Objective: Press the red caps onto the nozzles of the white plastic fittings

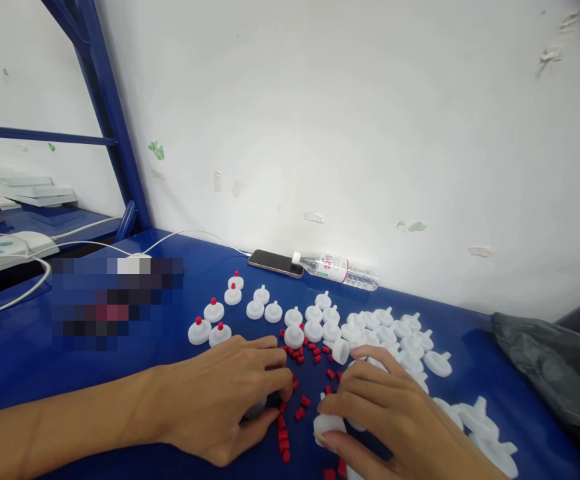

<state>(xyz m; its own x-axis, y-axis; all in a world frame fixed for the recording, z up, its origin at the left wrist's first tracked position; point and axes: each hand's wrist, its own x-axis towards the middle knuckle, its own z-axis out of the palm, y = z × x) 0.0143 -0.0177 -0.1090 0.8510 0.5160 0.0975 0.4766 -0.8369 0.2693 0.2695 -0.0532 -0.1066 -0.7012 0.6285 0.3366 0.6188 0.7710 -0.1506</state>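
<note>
My left hand (230,393) is curled low over the blue table, thumb and fingers bent around a mostly hidden white nozzle cap (255,408). Its fingertips are beside small red tips (283,437) strewn across the middle. My right hand (385,407) grips another white nozzle cap (327,427) between thumb and fingers, its spout pointing up. Further left, several white caps fitted with red tips (213,310) stand upright. Bare white nozzle caps (330,330) form a cluster beyond my hands and spread right, and one lies on its side (341,351).
Along the wall lie a phone (275,262) with a white cable and a clear plastic bottle (340,269). A dark plastic bag (545,367) occupies the right edge. A power strip (10,252), a blue metal frame (115,120) and a pixelated area are at left.
</note>
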